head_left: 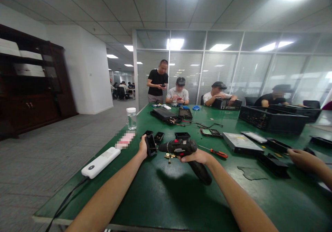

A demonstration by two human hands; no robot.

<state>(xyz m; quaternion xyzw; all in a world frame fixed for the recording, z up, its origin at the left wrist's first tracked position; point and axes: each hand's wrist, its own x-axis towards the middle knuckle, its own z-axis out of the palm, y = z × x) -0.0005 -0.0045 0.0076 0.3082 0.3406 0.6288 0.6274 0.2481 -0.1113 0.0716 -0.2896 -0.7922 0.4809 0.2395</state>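
Observation:
My left hand [142, 147] is closed round a small black plastic box [150, 145], tilted so its hollow side faces right. In my right hand [197, 157] is a black cordless drill [178, 146] with red buttons, its chuck pointing left at the box. Whether the bit touches the box is too small to tell. Beneath the chuck lie several small brass-coloured pieces [169, 156] on the green table [145, 197]. Similar black boxes sit just behind, one [159, 137] beside my left hand and another [182, 135] beyond the drill.
Right of the drill lie an orange-handled screwdriver [218, 153], a circuit board [210, 132] and a silver disc drive [241, 143]. A white power strip [101, 162] and a clear jar [131, 118] stand left. Another person's hand [302, 158] reaches in at right; several people are behind the table.

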